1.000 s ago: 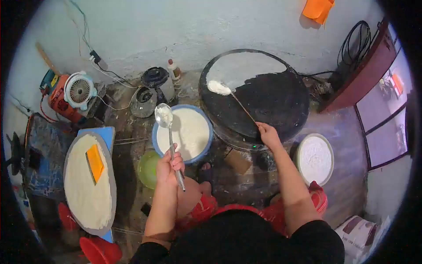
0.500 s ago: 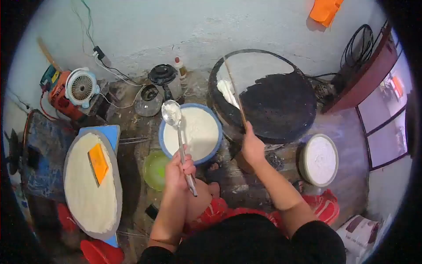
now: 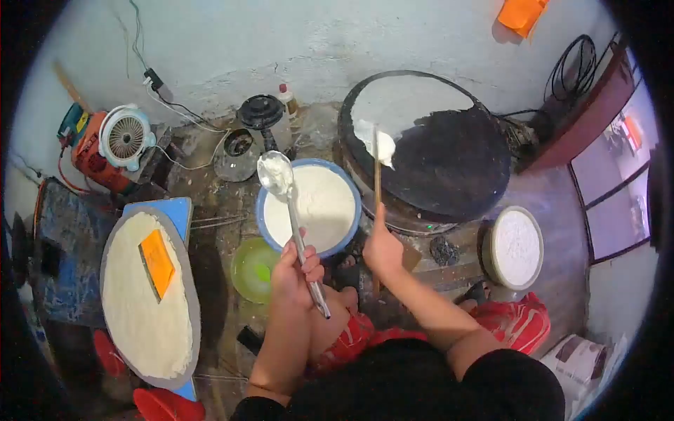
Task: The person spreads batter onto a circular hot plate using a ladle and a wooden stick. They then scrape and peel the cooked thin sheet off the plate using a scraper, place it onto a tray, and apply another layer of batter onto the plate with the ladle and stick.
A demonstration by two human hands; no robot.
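Note:
My left hand (image 3: 298,272) is wrapped round the handle of a metal ladle (image 3: 295,217); white batter coats its bowl, which hangs over the left rim of a blue-rimmed basin (image 3: 357,223) of batter. My right hand (image 3: 384,251) is closed on a thin wooden stick (image 3: 378,184) whose far end touches a lump of wet batter (image 3: 383,149) on the round black griddle (image 3: 456,165). A thin white batter layer (image 3: 411,96) covers the griddle's back left part. The griddle's front and right surface shows black.
A green bowl (image 3: 247,284) stands near my left forearm. Left are flat round sheets (image 3: 144,316) with an orange scraper (image 3: 160,265) on top. A white-filled tub (image 3: 516,245) stands right; a fan (image 3: 128,137), glass jar (image 3: 234,163) and black-lidded container (image 3: 261,112) stand at the back left.
My right hand has moved left and towards me, drawing the stick back over the griddle. The batter lump has shifted right and bunched up. My left hand still holds the ladle over the basin.

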